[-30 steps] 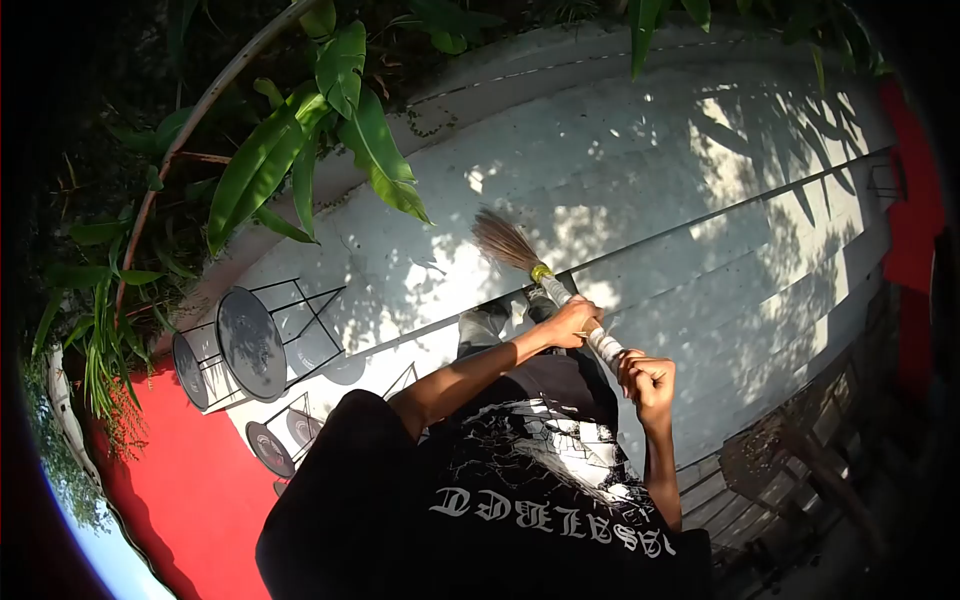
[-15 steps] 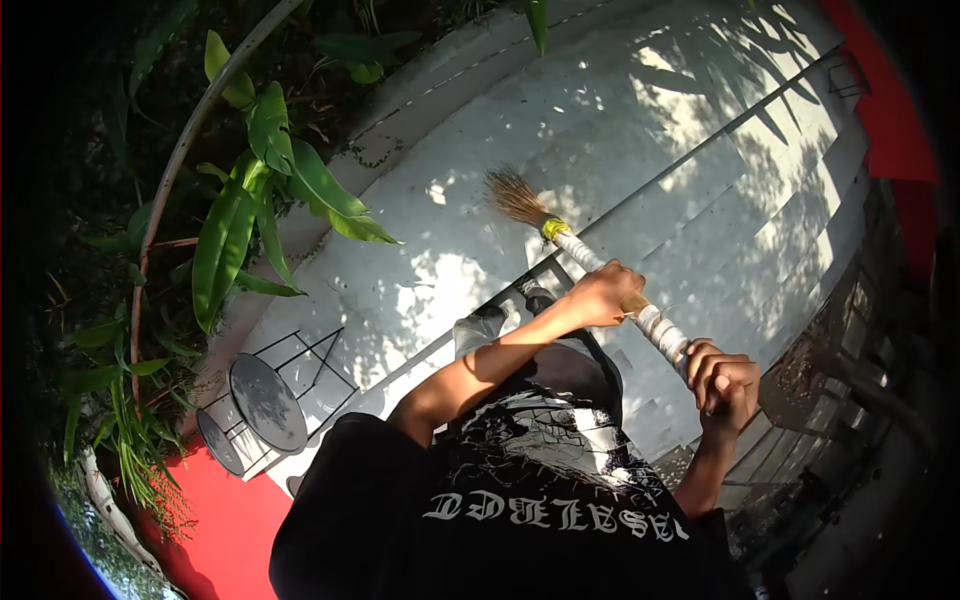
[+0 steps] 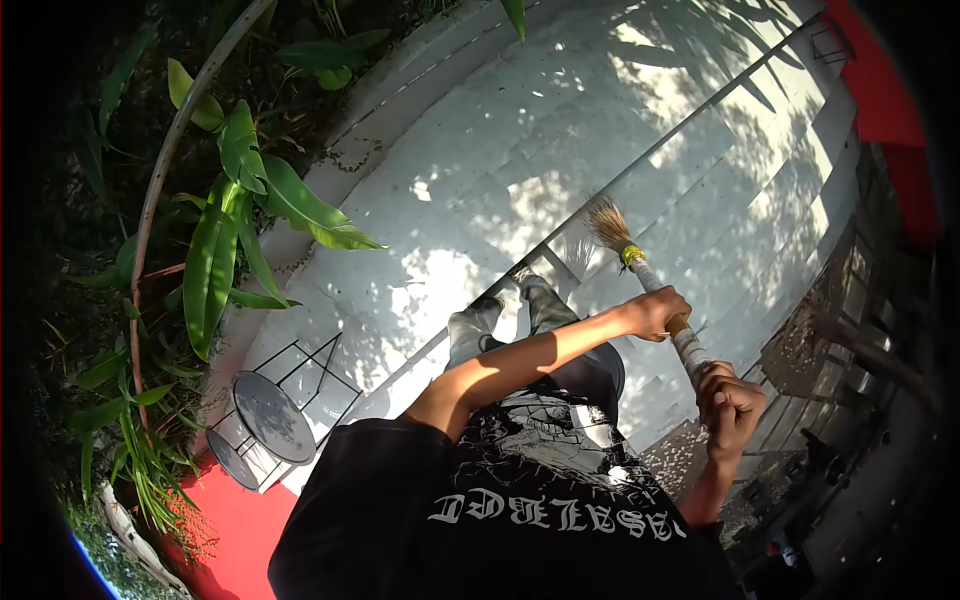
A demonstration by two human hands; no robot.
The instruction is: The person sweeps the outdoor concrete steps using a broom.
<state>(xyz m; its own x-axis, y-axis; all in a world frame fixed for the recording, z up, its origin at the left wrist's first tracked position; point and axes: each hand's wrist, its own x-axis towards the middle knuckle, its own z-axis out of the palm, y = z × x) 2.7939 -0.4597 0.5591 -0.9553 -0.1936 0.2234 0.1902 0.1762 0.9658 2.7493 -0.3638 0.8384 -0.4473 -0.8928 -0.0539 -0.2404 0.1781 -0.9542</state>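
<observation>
A short-bristled broom [image 3: 648,272] slants across the head view, its handle wrapped in pale tape. Bright yellow binding [image 3: 632,255] circles the neck, just above the brown bristles [image 3: 607,224]. The bristle tips lie over the grey floor beside a dark seam, near my feet. Partway up the handle, my left hand [image 3: 657,313] is closed around it, with that arm reaching across my body. My right hand [image 3: 732,408] wraps the upper end of the handle, close to my right side.
Sunlight and leaf shadows dapple the tiled floor [image 3: 480,180]. Green broad-leaved plants [image 3: 225,240] fill a bed at the left behind a low curb. Round dark-topped stools [image 3: 272,418] stand at lower left beside a red surface [image 3: 235,530]. A dark step line [image 3: 690,125] crosses the floor.
The broom's bristles have swung right, from the pale floor on the left to the dark seam. Both hands have kept their hold, the left shifting right and slightly down with the handle.
</observation>
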